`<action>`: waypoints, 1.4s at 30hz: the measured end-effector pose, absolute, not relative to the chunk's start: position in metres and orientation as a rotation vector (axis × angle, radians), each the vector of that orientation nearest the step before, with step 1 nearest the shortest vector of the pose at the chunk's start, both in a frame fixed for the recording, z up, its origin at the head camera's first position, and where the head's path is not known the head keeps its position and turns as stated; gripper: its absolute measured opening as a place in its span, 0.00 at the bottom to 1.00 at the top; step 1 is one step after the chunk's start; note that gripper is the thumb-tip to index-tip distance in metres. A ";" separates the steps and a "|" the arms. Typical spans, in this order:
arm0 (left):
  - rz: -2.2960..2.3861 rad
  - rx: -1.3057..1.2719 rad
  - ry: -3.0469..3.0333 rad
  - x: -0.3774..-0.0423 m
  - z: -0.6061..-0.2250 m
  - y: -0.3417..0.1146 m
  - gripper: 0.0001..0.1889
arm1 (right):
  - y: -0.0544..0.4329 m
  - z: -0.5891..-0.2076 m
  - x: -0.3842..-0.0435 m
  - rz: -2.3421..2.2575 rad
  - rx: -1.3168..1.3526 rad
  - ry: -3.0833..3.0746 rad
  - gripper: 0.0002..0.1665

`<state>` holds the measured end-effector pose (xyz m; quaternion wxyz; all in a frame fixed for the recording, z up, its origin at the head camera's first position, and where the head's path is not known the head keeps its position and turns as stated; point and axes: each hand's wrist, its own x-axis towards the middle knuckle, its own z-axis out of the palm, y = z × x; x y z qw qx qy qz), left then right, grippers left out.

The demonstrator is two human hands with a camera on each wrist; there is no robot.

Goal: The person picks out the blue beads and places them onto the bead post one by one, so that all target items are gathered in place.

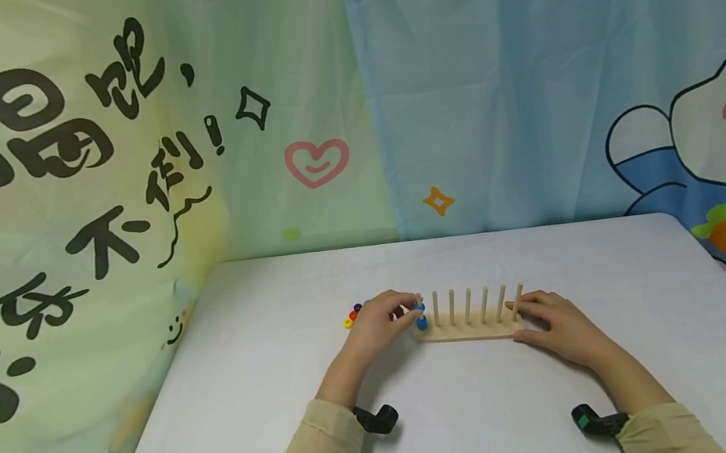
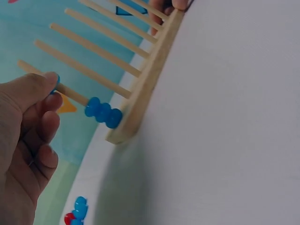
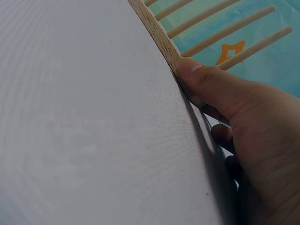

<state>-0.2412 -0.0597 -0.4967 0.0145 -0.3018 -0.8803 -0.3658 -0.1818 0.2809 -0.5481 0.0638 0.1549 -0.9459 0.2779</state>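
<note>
A wooden peg rack (image 1: 468, 330), a long narrow base with a row of upright pegs, stands on the table. At its left end, my left hand (image 1: 378, 323) pinches a blue bead (image 2: 57, 81) between thumb and fingertips. That bead is on the upper part of the end peg (image 2: 75, 95), mostly hidden by the thumb. Lower on the same peg, a short stack of blue beads (image 2: 103, 112) sits against the base. My right hand (image 1: 559, 324) grips the rack's right end, its thumb (image 3: 191, 68) on the near edge of the base. The other pegs carry no beads.
Loose beads in several colours (image 1: 352, 315) lie on the white tabletop (image 1: 478, 414), just beyond and left of my left hand, which partly covers them. A printed curtain (image 1: 279, 57) hangs behind the table.
</note>
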 end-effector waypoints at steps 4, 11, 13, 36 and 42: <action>-1.120 -0.911 -2.769 -0.243 -0.506 -0.059 0.12 | 0.281 -0.548 -0.181 0.849 0.453 -2.875 0.35; -1.200 -0.846 -2.812 -0.243 -0.516 -0.058 0.11 | 0.282 -0.548 -0.182 0.854 0.448 -2.892 0.35; -1.209 -0.833 -2.827 -0.243 -0.518 -0.057 0.12 | 0.282 -0.548 -0.182 0.848 0.452 -2.889 0.35; -1.030 -0.622 -2.868 -0.228 -0.538 -0.087 0.12 | 0.281 -0.550 -0.183 0.840 0.483 -2.861 0.34; -0.857 -0.500 -2.831 -0.228 -0.541 -0.109 0.09 | 0.282 -0.549 -0.183 0.862 0.474 -2.859 0.34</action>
